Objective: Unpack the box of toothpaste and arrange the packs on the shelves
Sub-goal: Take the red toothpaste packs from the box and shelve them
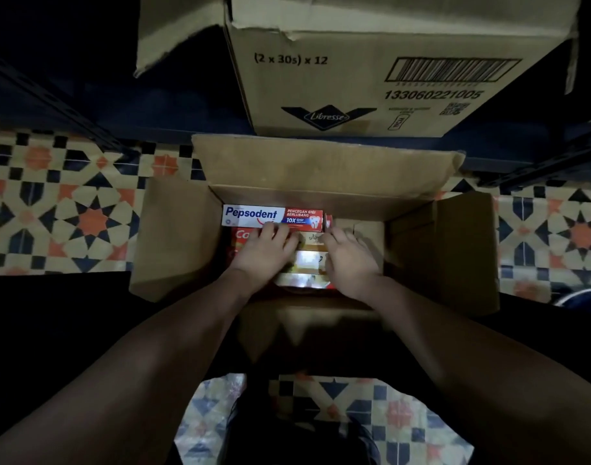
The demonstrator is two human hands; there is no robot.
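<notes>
An open cardboard box point(315, 203) stands on the tiled floor point(62, 209), with its four flaps folded outward. Inside it, on the left part of the bottom, lie several toothpaste packs side by side. The farthest one is a white, blue and red Pepsodent pack point(272, 216), which lies flat along the far wall of the box with its printed face up. Just beside it, nearer to the person, is a red pack point(245, 234) of which only the letters "Co" can be read. Below this there are more packs point(309, 261), bright from the light, and their print is too blurred to read. The right part of the box bottom point(364, 229) is bare cardboard.

Both hands reach down into the box. The left hand point(265, 251) rests on top of the red pack, palm down, and its fingers are bent over the far edge of that pack, touching the near edge of the Pepsodent pack. The right hand point(349, 260) lies at the right ends of the packs with its fingers curled against them. Whether either hand really grips a pack I cannot tell.

Behind the open box, a bigger carton point(381, 68) with a barcode and the word "Libresse" sits on a dark shelf point(508, 142). Its left flap is torn and hangs open.
</notes>
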